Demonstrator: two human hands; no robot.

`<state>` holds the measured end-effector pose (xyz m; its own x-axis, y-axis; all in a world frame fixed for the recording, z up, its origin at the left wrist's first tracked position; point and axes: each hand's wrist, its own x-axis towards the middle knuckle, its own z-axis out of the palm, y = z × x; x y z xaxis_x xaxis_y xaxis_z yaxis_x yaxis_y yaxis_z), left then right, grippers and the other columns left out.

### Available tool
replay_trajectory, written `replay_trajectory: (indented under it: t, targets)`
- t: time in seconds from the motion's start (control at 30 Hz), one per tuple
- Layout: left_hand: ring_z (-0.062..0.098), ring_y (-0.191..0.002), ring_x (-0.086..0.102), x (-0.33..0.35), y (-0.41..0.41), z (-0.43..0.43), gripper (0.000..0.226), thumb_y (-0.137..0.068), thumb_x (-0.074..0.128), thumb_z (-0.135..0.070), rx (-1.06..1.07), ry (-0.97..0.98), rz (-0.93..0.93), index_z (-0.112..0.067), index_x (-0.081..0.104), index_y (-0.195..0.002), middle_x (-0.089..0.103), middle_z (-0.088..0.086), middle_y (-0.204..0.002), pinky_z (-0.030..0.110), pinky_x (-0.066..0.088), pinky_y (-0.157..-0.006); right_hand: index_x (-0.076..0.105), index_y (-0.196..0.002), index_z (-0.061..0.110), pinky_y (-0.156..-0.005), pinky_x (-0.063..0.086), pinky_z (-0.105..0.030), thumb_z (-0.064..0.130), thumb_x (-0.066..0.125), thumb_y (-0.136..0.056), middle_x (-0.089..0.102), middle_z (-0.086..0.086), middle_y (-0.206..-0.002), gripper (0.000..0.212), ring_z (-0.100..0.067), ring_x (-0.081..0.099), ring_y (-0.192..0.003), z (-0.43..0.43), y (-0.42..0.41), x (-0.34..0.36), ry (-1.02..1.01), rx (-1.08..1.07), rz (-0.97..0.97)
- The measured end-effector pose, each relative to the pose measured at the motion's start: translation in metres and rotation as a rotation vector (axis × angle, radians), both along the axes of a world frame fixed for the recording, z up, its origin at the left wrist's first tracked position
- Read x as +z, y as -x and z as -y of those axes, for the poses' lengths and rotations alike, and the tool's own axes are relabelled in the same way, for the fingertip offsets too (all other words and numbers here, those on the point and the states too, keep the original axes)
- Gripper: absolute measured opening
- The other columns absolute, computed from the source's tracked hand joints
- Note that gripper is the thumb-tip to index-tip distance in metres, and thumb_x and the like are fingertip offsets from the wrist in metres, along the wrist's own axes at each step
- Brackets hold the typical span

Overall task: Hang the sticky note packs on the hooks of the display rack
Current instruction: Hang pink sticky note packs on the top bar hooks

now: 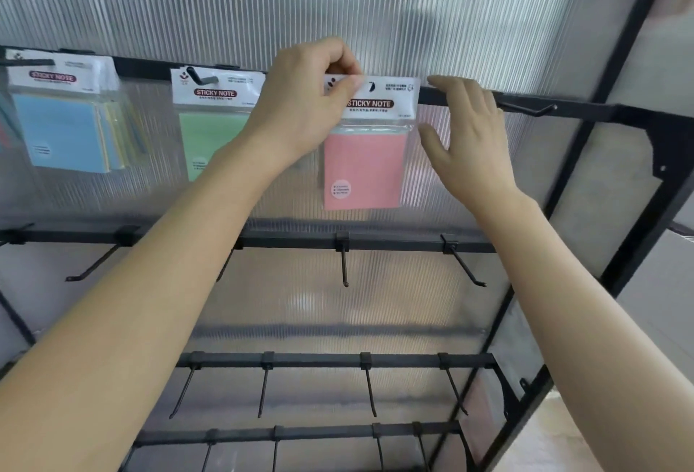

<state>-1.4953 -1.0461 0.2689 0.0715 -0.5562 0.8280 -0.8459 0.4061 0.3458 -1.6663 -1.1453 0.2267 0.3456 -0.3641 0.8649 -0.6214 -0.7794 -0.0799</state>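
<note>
Sheeting of ribbed, translucent plastic fills nearly all of the view and forms the back of the display rack. The rack's black metal frame slants down the right side. A pale wall stands beyond that frame, and a strip of light floor shows at the bottom right.

Four black rails cross the sheeting one below the other: the top rail, the second rail, the third rail and the lowest rail. The three lower rails carry bare hooks that point outward. One more bare hook sits at the right end of the top rail.

Three lots of sticky notes hang along the top rail. At the far left is a bunch of blue packs on one hook. Next to it is a green pack, partly hidden by the left forearm. The pink pack is near the middle, with its white header card level with the rail. A dark shape shows at the hole in the header. I cannot tell whether the hook has passed through it.

The left hand pinches the upper left corner of the pink pack's header between thumb and curled fingers. The right hand is spread with its fingers straight, just beside the pack's right edge. Its fingertips reach up to the top rail, and whether they touch the pack is unclear.
</note>
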Motion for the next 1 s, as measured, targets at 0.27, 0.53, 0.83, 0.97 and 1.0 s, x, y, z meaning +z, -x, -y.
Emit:
replay_trajectory:
  t: [0.27, 0.53, 0.83, 0.97, 1.0]
  targets:
    - [0.012, -0.086, 0.057, -0.005, 0.0, 0.022, 0.006, -0.087, 0.059, -0.017, 0.142, -0.048, -0.007, -0.019, 0.06, -0.082, 0.059, -0.008, -0.084, 0.028, 0.046, -0.081, 0.048, -0.127, 0.004, -0.093, 0.034, -0.038, 0.017, 0.051, -0.085, 0.052, -0.014, -0.124, 0.044, -0.033, 0.047, -0.113, -0.007, 0.009, -0.003, 0.013, 0.004, -0.013]
    - [0.005, -0.095, 0.05, -0.018, -0.004, 0.038, 0.007, -0.09, 0.056, -0.018, 0.281, 0.009, 0.036, -0.016, 0.059, -0.095, 0.06, -0.008, -0.102, 0.015, 0.033, -0.068, 0.048, -0.13, 0.007, -0.09, 0.035, -0.04, 0.02, 0.05, -0.083, 0.049, -0.013, -0.131, 0.049, -0.031, 0.044, -0.119, -0.013, 0.005, -0.019, -0.033, 0.028, -0.036]
    - [0.025, -0.107, 0.049, -0.046, 0.002, 0.042, 0.029, -0.086, 0.054, -0.015, 0.459, 0.223, 0.137, -0.006, 0.054, -0.113, 0.054, 0.009, -0.114, 0.024, 0.028, -0.083, 0.046, -0.132, 0.007, -0.095, 0.033, -0.04, 0.018, 0.052, -0.081, 0.045, -0.016, -0.136, 0.053, -0.032, 0.041, -0.125, -0.025, 0.0, -0.04, -0.062, 0.071, -0.041]
    - [0.028, -0.123, 0.042, -0.067, -0.004, 0.022, 0.046, -0.084, 0.052, -0.007, 0.403, 0.157, 0.125, -0.004, 0.045, -0.129, 0.047, 0.013, -0.133, 0.034, 0.031, -0.102, 0.033, -0.143, 0.009, -0.105, 0.028, -0.042, 0.01, 0.055, -0.084, 0.03, -0.019, -0.148, 0.063, -0.033, 0.035, -0.132, -0.039, -0.005, -0.059, -0.074, 0.102, -0.045]
    - [0.028, -0.126, 0.039, -0.073, -0.005, 0.016, 0.05, -0.083, 0.053, -0.006, 0.402, 0.115, 0.138, -0.005, 0.043, -0.132, 0.044, 0.014, -0.136, 0.039, 0.03, -0.105, 0.033, -0.143, 0.009, -0.107, 0.028, -0.044, 0.008, 0.056, -0.083, 0.028, -0.02, -0.149, 0.065, -0.034, 0.033, -0.134, -0.043, -0.008, -0.064, -0.059, 0.098, -0.059]
